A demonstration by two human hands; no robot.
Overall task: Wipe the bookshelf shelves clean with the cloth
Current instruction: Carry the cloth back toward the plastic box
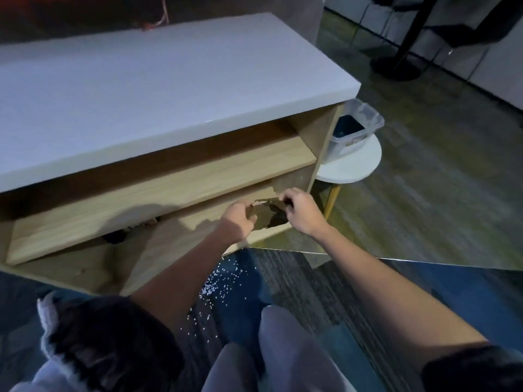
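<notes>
Two grips held the brown cloth point(268, 217) over the right end of the bookshelf's point(169, 182) lower shelf: left hand point(237, 219) fingers curled round its left edge, right hand point(302, 212) fingertips pinched its right corner.

Small round white bench point(359, 162) at R, mid-frame, on a yellow leg point(330, 200). On it a clear plastic bin point(351, 144) w/ pale label on the front wall; something dark blue point(346, 127) inside, can't tell what. Floor point(424, 179) around it is wood-look, greenish-brown. Nearer the camera, grey striped carpet point(305, 278) w/ a blue patch point(467, 301) to the R. White specks point(223, 281) scattered over the carpet, thickest near centre. Bkgd top R: black stand w/ round base point(396, 67), thin chair legs point(478, 60) beside it, along a pale wall. Top L: red cord point(158, 21), blurred.
</notes>
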